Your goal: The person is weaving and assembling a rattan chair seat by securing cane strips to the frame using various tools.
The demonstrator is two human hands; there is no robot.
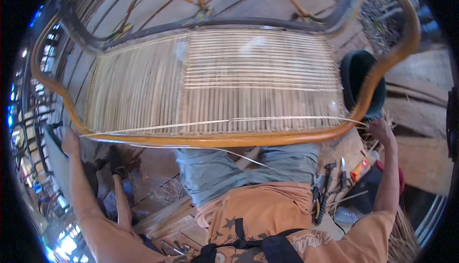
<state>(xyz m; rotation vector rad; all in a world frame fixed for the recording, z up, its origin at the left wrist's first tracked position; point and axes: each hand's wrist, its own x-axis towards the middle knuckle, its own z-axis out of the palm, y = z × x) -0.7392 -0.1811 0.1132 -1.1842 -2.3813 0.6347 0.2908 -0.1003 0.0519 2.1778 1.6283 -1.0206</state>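
Observation:
A curved rattan seat frame (201, 141) lies across my lap, its panel filled with upright cane strips (134, 88). On the right half, pale cross strands (260, 62) run side by side over the upper part. A pale cane strand (229, 119) stretches low across the panel from side to side. My right hand (381, 130) is closed on its right end, just outside the frame's corner. At the left corner, my left hand (70, 141) is closed by the strand's other end; its fingertips are partly hidden. A loose tail (253, 161) trails over my trousers.
A dark green bucket (377, 90) stands beside the frame's right arm. A knife (343, 173), other hand tools (325, 186), an orange-red packet (359, 169) and a clear plastic item (346, 215) lie by my right thigh. Wooden boards (420, 162) are at the right.

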